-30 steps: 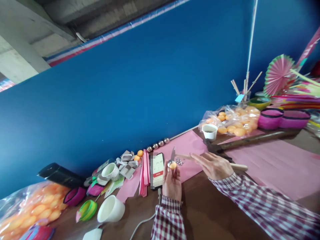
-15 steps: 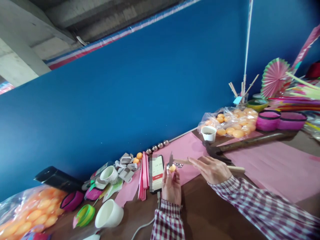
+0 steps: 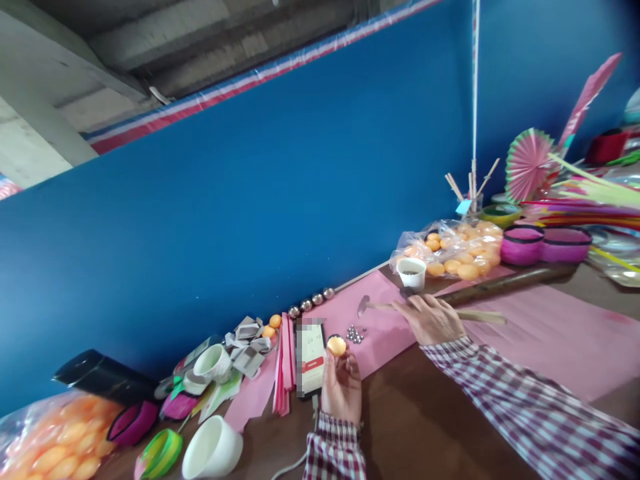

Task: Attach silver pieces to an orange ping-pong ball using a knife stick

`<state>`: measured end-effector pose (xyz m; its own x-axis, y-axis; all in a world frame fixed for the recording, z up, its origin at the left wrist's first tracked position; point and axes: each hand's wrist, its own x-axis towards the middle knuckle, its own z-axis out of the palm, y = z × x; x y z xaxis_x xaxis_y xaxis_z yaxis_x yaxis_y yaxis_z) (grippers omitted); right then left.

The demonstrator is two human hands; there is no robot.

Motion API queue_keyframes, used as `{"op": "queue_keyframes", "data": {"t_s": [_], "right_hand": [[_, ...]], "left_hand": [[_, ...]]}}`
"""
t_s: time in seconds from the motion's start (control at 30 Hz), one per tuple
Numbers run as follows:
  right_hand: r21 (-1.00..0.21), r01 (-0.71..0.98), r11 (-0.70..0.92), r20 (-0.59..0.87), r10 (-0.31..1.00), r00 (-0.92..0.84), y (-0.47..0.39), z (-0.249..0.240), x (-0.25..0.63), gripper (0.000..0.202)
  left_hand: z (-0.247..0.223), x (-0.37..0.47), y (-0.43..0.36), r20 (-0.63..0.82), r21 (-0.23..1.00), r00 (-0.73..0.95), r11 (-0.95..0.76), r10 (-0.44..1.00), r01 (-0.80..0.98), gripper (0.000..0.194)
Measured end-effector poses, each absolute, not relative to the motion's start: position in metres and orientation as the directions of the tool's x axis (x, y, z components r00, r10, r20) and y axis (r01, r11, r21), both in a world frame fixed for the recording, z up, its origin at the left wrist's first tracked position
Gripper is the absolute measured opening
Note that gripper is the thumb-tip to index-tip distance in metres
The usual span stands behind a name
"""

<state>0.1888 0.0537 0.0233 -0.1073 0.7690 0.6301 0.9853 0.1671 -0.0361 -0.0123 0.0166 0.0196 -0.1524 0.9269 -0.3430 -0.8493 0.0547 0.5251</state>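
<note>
My left hand (image 3: 342, 387) is closed around an orange ball (image 3: 337, 345), holding it up by the fingertips. The ball's top looks pale and opened, with a dark rim. My right hand (image 3: 433, 319) grips a small hammer (image 3: 383, 307) by its wooden handle, the metal head pointing left above the pink paper (image 3: 385, 327). A little heap of tiny silver balls (image 3: 355, 335) lies on that paper, just right of the orange ball. Left of my left hand lies a phone (image 3: 313, 357) showing a timer.
A big wooden-handled tool (image 3: 520, 280) lies behind my right hand. A white cup (image 3: 411, 273) and a bag of orange balls (image 3: 465, 250) stand at the back. Large steel balls (image 3: 317, 299) line the wall. Folded pink strips (image 3: 283, 367) and a white bowl (image 3: 213, 450) lie left.
My right hand has drawn the hammer's head right, away from the orange ball, which it was over before. The ball's pale opening now shows clearly. The view has shifted slightly.
</note>
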Motion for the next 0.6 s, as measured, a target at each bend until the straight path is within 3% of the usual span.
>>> {"op": "queue_keyframes", "data": {"t_s": [0.6], "right_hand": [[0.043,0.991,0.128,0.578,0.806,-0.129,0.052,0.013,0.173,0.021]], "left_hand": [[0.016,-0.015,0.014,-0.261,0.479,-0.023,0.109,0.965,-0.871,0.019]]}}
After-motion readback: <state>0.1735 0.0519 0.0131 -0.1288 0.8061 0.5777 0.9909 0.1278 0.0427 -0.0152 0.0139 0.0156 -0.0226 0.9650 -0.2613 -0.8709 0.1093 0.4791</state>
